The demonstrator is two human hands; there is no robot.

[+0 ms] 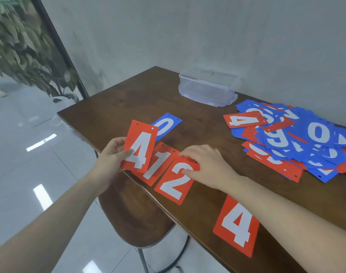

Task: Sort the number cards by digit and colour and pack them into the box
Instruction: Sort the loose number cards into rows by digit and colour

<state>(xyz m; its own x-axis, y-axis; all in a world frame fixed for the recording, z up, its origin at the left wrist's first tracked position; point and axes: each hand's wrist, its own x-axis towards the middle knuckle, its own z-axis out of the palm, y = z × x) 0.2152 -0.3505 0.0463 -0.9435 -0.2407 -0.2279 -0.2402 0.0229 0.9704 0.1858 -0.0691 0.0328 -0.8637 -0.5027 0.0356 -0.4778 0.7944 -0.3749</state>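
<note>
Left hand (111, 154) pinches a red 4 card (139, 147); right hand (205, 164) lies spread, fingertips on the red 2 card (176, 180). I judge the red 1 card (156, 164), overhanging the table edge (79, 123) at centre-left, may slide off if nudged.

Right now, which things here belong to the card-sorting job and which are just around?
Job: red 4 card in left hand; red 2 card under right hand; card pile; clear box.
Around: stool; plant.
</note>
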